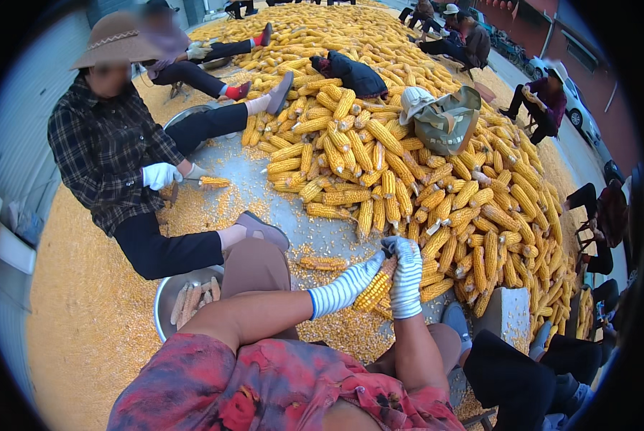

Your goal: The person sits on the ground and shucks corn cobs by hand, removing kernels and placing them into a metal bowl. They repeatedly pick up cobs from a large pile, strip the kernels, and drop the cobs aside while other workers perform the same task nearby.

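Observation:
A partly shelled corn cob [373, 291] is held at a slant between my two hands, above the loose kernels. My left hand [346, 288], in a striped knit glove, grips it from the left side. Its upper end looks stripped of kernels, and there my right hand [406, 277], gloved alike, closes around it with the fingertips near the left ones. The fingers' exact hold is partly hidden. Another corn cob [323, 263], missing some kernels, lies on the ground just left of my hands. Loose kernels [349, 336] cover the ground below my wrists.
A large heap of corn cobs [365, 145] rises ahead, with a bag [451, 121] and dark cloth [354, 75] on it. At my left, a metal basin [161, 301] contains bare cobs. A person [114, 145] sits left, holding a cob; a pale block [507, 318] stands right.

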`<state>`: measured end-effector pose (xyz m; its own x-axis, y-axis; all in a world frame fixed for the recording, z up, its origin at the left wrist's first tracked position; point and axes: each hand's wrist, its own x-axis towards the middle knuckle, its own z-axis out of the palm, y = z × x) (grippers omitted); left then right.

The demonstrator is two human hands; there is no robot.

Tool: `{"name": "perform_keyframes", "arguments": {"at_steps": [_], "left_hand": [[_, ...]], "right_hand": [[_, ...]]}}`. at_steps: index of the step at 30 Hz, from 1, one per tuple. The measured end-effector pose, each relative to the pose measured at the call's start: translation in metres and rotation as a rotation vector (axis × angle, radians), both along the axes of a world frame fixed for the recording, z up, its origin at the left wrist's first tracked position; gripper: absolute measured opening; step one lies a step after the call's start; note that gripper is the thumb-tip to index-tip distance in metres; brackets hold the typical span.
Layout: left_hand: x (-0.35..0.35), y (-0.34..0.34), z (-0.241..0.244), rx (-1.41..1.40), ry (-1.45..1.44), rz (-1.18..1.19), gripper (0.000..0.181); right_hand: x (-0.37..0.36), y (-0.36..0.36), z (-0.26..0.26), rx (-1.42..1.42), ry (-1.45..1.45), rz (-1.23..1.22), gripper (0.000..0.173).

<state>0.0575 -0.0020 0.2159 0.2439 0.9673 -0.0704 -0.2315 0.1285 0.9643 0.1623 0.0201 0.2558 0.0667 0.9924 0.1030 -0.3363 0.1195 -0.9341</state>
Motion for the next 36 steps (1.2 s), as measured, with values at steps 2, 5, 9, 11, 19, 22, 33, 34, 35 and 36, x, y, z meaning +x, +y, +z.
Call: {"name": "perform_keyframes", "arguments": {"at_steps": [2,5,9,11,19,22,33,34,35,36], "left_hand": [[-0.001,-0.004,0.01,0.074,-0.031,0.014,0.044],[-0.006,-0.007,0.03,0.078,0.003,-0.179,0.044],[-0.012,0.003,0.01,-0.093,0.14,-0.105,0.036],[-0.008,-0.001,0.007,-0.164,-0.055,-0.094,0.044],[-0.004,-0.002,0.012,0.039,-0.03,-0.127,0.058],[-0.002,-0.002,0.025,0.135,0.04,-0.038,0.057],[0.009,0.011,-0.005,0.134,0.041,-0.152,0.041],[0.012,0.015,-0.009,0.155,0.038,-0.216,0.04],[0.013,0.018,-0.014,0.177,0.034,-0.282,0.039],[0.013,0.008,0.0,0.266,0.021,-0.148,0.036]], "right_hand": [[0.004,0.011,-0.008,-0.037,0.034,0.007,0.021],[0.0,0.011,-0.005,-0.087,-0.071,-0.036,0.025],[-0.011,-0.001,0.001,-0.038,-0.021,-0.088,0.024],[-0.006,0.0,-0.005,-0.097,0.019,-0.061,0.024],[-0.006,0.01,0.004,-0.186,0.154,-0.017,0.023],[-0.005,0.007,-0.003,-0.065,0.116,-0.131,0.019],[0.012,0.012,-0.003,-0.07,-0.018,0.078,0.018],[0.01,0.012,-0.005,-0.101,0.048,0.088,0.019],[0.008,0.013,-0.006,-0.134,0.112,0.097,0.02],[0.013,0.013,-0.008,-0.117,0.134,0.139,0.022]]}}
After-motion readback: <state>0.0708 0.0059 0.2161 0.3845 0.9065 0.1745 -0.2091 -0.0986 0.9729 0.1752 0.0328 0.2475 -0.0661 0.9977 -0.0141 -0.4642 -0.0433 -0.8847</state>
